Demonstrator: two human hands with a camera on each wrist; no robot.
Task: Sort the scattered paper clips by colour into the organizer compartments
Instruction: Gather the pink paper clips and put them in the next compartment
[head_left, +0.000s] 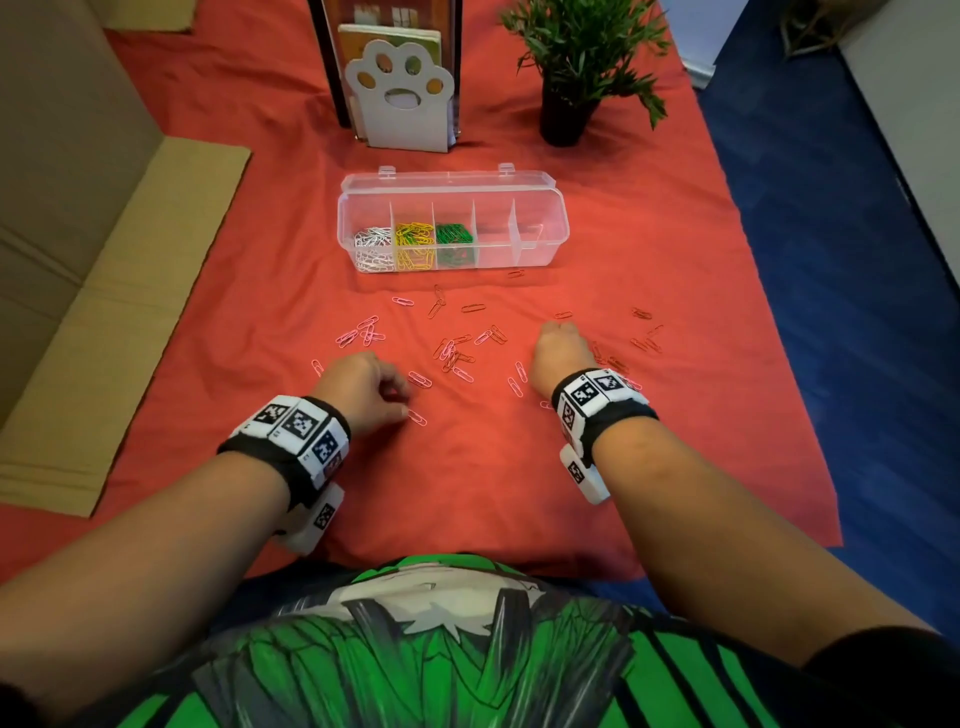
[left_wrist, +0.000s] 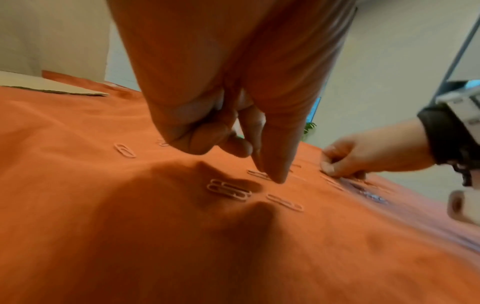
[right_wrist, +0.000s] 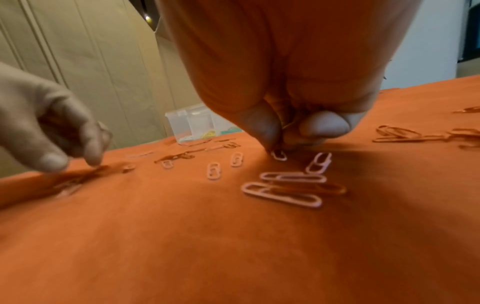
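Note:
A clear organizer (head_left: 550, 228) lies open on the red cloth, with white, yellow and green clips in its three left compartments. Pink paper clips (head_left: 363, 332) and red paper clips (head_left: 644, 338) are scattered in front of it. My left hand (head_left: 402, 402) has its fingers curled; thumb and forefinger (left_wrist: 275, 164) meet at the end of a pink clip (left_wrist: 255, 173) lying on the cloth. My right hand (head_left: 558, 330) is bunched, knuckles up. In the right wrist view its thumb (right_wrist: 262, 127) and fingers pinch down on a pink clip (right_wrist: 279, 155), with thin wire showing between them.
A paw-shaped holder (head_left: 400, 98) with books and a potted plant (head_left: 576, 57) stand behind the organizer. Flat cardboard (head_left: 119, 312) lies at the left. The red cloth (head_left: 467, 478) ends at the right over a blue surface (head_left: 857, 312).

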